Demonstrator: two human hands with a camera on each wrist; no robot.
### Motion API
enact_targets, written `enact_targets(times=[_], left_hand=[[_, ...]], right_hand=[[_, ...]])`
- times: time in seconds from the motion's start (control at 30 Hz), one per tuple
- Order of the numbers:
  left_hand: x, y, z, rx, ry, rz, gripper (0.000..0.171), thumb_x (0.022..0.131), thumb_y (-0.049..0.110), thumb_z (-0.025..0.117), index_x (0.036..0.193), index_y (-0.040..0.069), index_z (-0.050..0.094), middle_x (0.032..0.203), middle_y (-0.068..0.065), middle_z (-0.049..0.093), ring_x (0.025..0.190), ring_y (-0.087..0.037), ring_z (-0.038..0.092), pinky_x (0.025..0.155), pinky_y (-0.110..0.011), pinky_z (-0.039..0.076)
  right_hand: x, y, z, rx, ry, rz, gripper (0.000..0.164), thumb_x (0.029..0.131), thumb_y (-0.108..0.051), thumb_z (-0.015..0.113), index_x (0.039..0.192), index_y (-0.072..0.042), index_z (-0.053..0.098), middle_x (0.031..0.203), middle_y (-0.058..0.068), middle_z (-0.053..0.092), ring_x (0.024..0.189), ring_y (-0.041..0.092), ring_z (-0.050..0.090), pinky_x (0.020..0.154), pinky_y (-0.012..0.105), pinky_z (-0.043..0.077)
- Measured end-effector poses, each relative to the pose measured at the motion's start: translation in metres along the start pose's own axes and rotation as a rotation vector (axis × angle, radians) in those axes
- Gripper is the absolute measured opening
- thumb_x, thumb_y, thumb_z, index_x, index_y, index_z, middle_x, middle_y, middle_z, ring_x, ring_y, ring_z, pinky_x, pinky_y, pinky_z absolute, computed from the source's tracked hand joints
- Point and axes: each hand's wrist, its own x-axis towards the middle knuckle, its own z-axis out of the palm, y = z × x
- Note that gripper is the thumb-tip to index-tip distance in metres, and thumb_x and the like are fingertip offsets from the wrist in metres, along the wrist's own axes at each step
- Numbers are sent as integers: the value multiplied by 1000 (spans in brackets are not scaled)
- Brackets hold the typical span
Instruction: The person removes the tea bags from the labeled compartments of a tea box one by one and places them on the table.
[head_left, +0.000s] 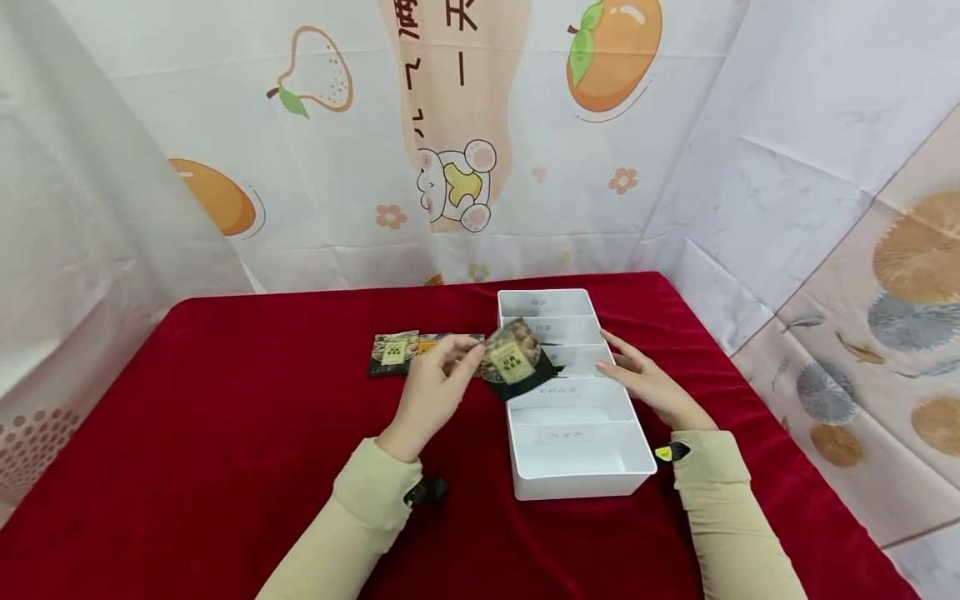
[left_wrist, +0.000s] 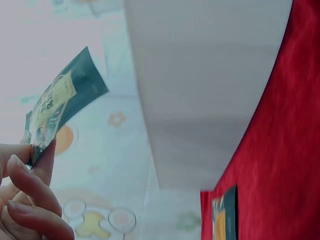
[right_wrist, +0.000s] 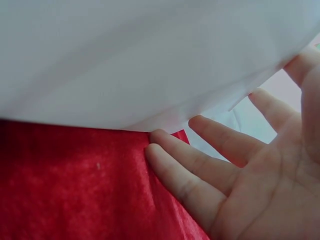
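Observation:
My left hand (head_left: 438,379) pinches a dark sachet with a pale green label (head_left: 513,358) by its corner between thumb and fingers. The sachet tilts over the left rim of a long white divided box (head_left: 585,489). In the left wrist view the sachet (left_wrist: 60,97) stands up from the fingertips, beside the box's side wall (left_wrist: 200,100). My right hand (head_left: 645,381) rests along the box's right side, fingers spread. The right wrist view has its fingertips (right_wrist: 200,121) at the lower edge of the white wall.
On the red cloth (head_left: 247,433), left of the box, lies another dark sachet with a green label (head_left: 393,352). Beside it is a sachet with an orange label (head_left: 427,343), partly hidden by my left hand. A printed curtain (head_left: 330,192) hangs behind the table.

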Motion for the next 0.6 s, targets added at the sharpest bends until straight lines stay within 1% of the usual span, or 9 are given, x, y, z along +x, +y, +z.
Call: enact_targets(times=[0.1,0.2,0.27,0.33,0.43,0.6], left_hand=[[6,-5,-12,-43,26,-77,21,100,27,61,113,12,69,91,-9,73,52,-18,53,50,-26,45],[11,-9,-25,-30,45,-104,23,100,30,61,112,12,69,91,-11,73,53,-25,56,50,-29,47],[16,-10,-34,-11,55,-103,24,99,32,62,111,12,69,91,-12,74,53,-27,56,50,-29,47],[23,-12,-44,7,65,-94,27,99,35,62,111,12,69,91,-12,74,52,-25,56,50,-29,47],[33,-17,-59,42,93,-95,31,98,38,62,110,11,70,92,-12,75,51,-19,55,50,-28,46],[47,-29,-90,160,147,-122,38,97,41,63,111,7,70,94,-16,76,51,-10,55,52,-25,46]], right_hand=[[-1,0,-1,6,-3,-3,73,101,-36,58,160,-29,16,156,23,33,123,30,57,95,37,50],[0,1,-1,13,-8,-3,73,101,-36,58,160,-29,16,156,23,34,122,29,57,94,37,50],[0,1,-2,14,-8,-2,73,101,-36,58,160,-29,16,156,23,34,121,29,57,94,37,50],[-1,1,-3,13,-4,-1,73,101,-35,58,160,-29,16,156,23,33,122,28,57,94,36,50],[-1,1,-3,12,0,-1,73,101,-35,58,160,-29,16,156,23,33,121,27,57,93,35,50],[0,2,-2,29,-12,-11,72,101,-34,58,160,-29,17,155,23,35,118,24,59,91,33,51]])
